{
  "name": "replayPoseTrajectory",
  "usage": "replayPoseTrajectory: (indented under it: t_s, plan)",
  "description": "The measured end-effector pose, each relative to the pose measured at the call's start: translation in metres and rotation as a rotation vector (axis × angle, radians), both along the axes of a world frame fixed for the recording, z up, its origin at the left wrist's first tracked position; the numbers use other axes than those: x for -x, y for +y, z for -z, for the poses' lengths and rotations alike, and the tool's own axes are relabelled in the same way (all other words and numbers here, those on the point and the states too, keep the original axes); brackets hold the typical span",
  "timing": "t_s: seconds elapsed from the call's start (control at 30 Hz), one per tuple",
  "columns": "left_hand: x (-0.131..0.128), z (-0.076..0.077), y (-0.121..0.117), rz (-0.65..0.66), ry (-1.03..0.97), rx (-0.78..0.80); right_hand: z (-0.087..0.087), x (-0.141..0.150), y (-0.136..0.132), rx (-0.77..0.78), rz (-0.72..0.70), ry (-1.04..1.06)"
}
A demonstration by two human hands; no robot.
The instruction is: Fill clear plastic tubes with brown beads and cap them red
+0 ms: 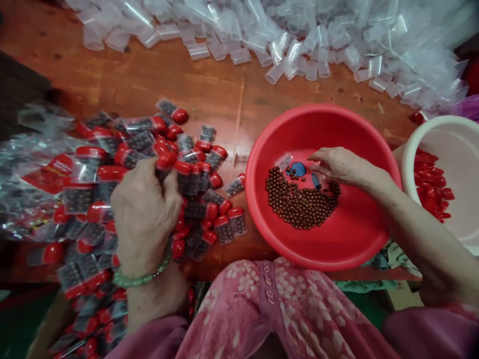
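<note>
My left hand (pixel 144 214) rests closed on the heap of filled, red-capped clear vials (pixel 194 187) on the wooden table, its fingers curled round a vial (pixel 165 162) with a red cap. My right hand (pixel 337 164) reaches into the red plastic basin (pixel 352 239), fingers pinched near a small blue piece (pixel 316 180). A heap of small dark brown beads (pixel 299 202) lies in the basin below that hand. A blue round scoop or lid (pixel 298 169) and an empty clear vial (pixel 283 160) lie beside the beads.
A big pile of empty clear vials (pixel 284 35) fills the table's far edge. A white basin (pixel 445 134) with red caps (pixel 430 187) stands at the right. Crinkled plastic bags (pixel 33 149) lie at the left. My pink flowered clothing (pixel 269 314) is below.
</note>
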State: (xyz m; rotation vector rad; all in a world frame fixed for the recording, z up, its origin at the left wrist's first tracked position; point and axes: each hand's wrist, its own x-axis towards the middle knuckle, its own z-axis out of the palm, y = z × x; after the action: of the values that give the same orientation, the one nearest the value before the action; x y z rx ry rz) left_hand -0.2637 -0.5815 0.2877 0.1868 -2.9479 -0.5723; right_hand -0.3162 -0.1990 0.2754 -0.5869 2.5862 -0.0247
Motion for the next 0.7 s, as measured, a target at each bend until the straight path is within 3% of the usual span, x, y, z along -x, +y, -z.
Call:
replayPoseTrajectory:
  t_s: [0.13, 0.27, 0.47, 0.57, 0.7]
  plan:
    - [-0.005, 0.004, -0.004, 0.087, 0.104, -0.066, 0.013, 0.013, -0.020, 0.052, -0.009, 0.017]
    - [-0.003, 0.004, 0.028, 0.193, 0.203, -0.242, 0.021, 0.029, -0.035, -0.020, -0.062, 0.005]
    - [0.005, 0.037, 0.080, 0.379, 0.061, -0.706, 0.024, 0.033, -0.041, -0.035, -0.175, 0.021]
    - [0.011, 0.049, 0.091, 0.388, -0.001, -0.795, 0.024, 0.027, -0.045, -0.063, -0.195, 0.028]
    - [0.015, 0.050, 0.096, 0.433, -0.033, -0.842, 0.028, 0.020, -0.052, -0.086, -0.261, 0.053]
